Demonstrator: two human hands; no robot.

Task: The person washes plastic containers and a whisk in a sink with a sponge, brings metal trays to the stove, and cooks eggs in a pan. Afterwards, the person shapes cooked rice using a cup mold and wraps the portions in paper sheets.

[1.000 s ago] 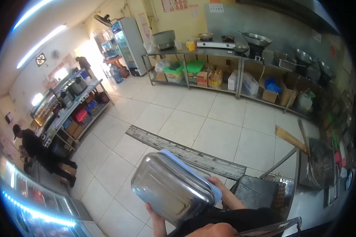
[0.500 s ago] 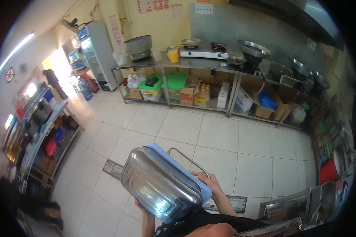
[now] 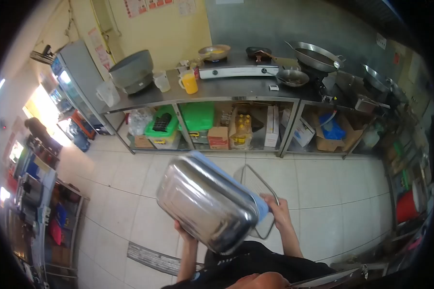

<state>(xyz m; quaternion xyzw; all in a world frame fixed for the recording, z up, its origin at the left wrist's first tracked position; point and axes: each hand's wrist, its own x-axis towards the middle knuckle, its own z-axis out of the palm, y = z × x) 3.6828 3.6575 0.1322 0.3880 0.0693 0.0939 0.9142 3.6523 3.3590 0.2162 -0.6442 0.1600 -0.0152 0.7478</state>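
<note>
One metal tray (image 3: 207, 202) above tiled kitchen floor (image 3: 323, 185).

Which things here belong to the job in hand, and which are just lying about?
In hand, it seems:
- steel pan, in left hand
- blue tray, in right hand
- wire rack, beside tray

Lying about:
- yellow jug
- stove
- large wok
- red bucket

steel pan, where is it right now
In the head view, the steel pan is just below centre, against the blue tray, with the left hand at its lower edge.
</note>
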